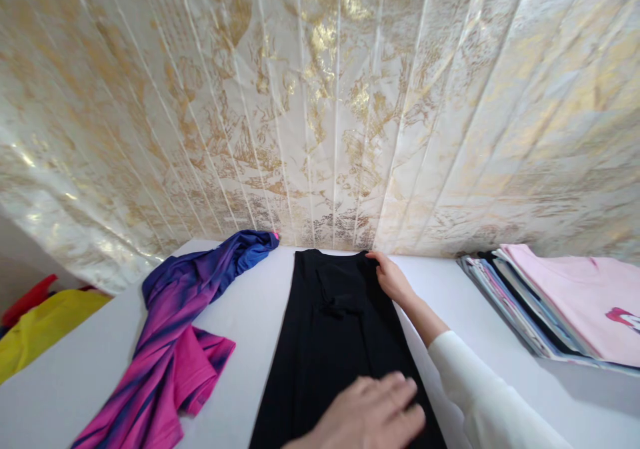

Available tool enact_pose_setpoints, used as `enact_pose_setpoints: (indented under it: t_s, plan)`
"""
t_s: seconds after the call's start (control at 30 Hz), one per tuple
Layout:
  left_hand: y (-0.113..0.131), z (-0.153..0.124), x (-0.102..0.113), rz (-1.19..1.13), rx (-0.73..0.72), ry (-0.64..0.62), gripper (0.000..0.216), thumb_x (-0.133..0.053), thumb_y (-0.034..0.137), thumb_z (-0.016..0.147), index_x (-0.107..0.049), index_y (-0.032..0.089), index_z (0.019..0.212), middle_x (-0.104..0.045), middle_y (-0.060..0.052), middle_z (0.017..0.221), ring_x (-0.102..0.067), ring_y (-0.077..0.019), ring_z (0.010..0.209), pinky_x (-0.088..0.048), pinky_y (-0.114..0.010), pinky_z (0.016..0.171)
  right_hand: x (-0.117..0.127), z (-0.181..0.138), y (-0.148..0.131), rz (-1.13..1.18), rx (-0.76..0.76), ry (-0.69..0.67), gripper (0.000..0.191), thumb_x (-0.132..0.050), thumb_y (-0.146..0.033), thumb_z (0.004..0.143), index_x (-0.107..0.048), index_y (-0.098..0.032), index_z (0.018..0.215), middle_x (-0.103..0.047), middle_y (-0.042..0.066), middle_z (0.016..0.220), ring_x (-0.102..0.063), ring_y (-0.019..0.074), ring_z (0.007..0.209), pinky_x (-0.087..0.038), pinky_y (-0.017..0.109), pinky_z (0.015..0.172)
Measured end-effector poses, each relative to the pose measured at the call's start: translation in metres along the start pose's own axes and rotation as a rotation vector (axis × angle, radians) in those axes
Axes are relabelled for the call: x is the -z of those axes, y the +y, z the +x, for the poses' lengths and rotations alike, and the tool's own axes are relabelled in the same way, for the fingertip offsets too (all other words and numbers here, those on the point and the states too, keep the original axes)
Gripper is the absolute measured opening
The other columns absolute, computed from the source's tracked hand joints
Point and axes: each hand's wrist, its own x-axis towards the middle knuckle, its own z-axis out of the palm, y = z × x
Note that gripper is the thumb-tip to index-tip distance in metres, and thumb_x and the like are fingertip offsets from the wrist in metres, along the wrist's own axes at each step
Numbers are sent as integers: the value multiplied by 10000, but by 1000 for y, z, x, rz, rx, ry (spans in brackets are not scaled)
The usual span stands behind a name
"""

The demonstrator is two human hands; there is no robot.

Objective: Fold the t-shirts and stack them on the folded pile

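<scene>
A black garment [330,349] lies lengthwise on the white table, with its sides and a sleeve folded in over its body. At its far right corner my right hand [393,277] pinches the edge of the cloth by the neckline. Over the near part of the garment is my left hand [373,414], slightly blurred, its fingers stretched out to the right. Whether the left palm touches the cloth I cannot tell. The garment's near end runs out of view beneath that hand.
A crumpled pink and blue shirt [187,309] lies to the left on the table [255,325]. On the right sits a stack of folded clothes [565,282], a pink top uppermost. Yellow cloth [50,325] shows beyond the left edge. A gold-patterned curtain [325,102] hangs behind.
</scene>
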Motion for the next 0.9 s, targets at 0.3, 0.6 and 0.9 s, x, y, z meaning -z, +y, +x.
enact_pose_setpoints:
  t_s: [0.3,0.6,0.9]
  plan:
    - [-142,50,69,243,901,382,270,-508,291,937,-583,121,1133,-615,-164,1151,-528,-303,1119,-407,-417,946,20,37,15,-168,0,-142,317,-580,-348,930,-572,-176,1196,-604,73,1190,-624,199,986,-536,412,838]
    - [-167,63,56,223,978,378,122,-530,345,946,-548,238,1001,-678,-18,848,-647,-207,832,-431,-286,727,8,53,16,-396,-34,-156,294,-570,-347,935,-581,-184,1180,-602,71,1194,-615,197,997,-528,410,850]
    - [-168,54,55,242,715,388,219,-492,144,931,-550,206,1133,-629,-77,1176,-555,-233,1142,-392,-358,948,0,17,-20,-485,20,17,397,-363,-45,888,-541,-149,1227,-547,169,1283,-586,268,1094,-485,373,873]
